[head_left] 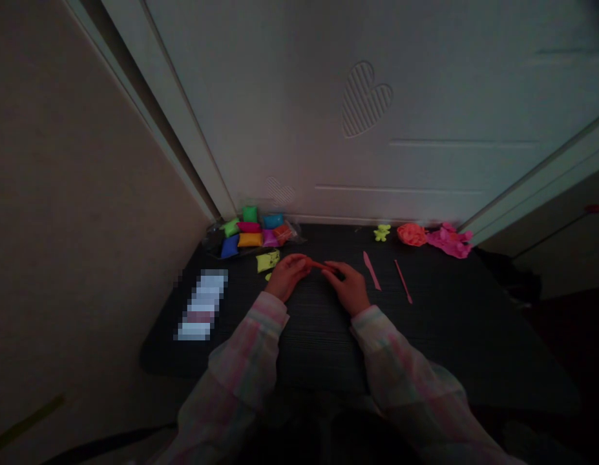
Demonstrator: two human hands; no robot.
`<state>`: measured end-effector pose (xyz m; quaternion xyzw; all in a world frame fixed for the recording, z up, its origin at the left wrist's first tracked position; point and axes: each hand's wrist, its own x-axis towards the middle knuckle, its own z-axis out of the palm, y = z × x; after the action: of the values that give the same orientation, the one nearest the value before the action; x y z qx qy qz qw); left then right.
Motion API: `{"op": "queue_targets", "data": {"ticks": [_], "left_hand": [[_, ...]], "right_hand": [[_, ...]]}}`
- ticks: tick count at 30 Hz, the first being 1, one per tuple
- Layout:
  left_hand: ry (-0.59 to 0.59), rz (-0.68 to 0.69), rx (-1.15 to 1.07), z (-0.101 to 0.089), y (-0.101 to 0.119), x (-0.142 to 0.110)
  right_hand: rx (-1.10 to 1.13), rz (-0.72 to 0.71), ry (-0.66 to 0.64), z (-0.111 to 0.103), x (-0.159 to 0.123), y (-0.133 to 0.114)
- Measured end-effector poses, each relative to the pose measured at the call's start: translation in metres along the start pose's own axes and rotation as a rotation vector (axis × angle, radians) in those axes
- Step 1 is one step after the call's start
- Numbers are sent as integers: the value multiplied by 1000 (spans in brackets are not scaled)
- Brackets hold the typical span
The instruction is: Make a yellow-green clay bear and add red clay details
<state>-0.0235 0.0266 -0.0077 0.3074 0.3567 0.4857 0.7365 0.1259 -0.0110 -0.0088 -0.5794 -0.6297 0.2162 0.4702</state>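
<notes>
My left hand (pixel 288 274) and my right hand (pixel 346 284) meet over the middle of the dark table. Between them runs a thin red stick-like piece (pixel 318 264), thicker at its left end. The fingers of my left hand close on that thick end, while my right hand pinches the thin end. Whether it is modelling clay or a plastic tool I cannot make out. Just beyond my left hand lies a yellow packet (pixel 267 261), with a small yellow bit (pixel 269 276) partly hidden by the hand. Right of my right hand are a pink plastic knife (pixel 371 270) and a thin pink rod (pixel 403 281).
Several coloured clay packets (pixel 249 239) lie in clear plastic at the back left. A blurred-out pale rectangle (pixel 202 305) is at the left. At the back right sit a yellow bear-shaped figure (pixel 382 233), an orange-red crumpled mass (pixel 412 234) and a pink piece (pixel 451 241). A white panel (pixel 299 116) stands behind.
</notes>
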Motion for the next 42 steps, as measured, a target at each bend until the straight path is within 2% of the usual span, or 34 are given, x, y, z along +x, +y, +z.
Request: {"op": "queue_targets", "data": {"ticks": [32,37,42], "left_hand": [[42,-1,-52,-2,5,1],[18,5,-66,-1,6,-1],[-58,-43,-62,1,2,-3]], "right_hand": [[7,-11,-3,-2,0,3],[20,-44,-6,-1,1,3],[2,-99,-18,0,2,3]]}}
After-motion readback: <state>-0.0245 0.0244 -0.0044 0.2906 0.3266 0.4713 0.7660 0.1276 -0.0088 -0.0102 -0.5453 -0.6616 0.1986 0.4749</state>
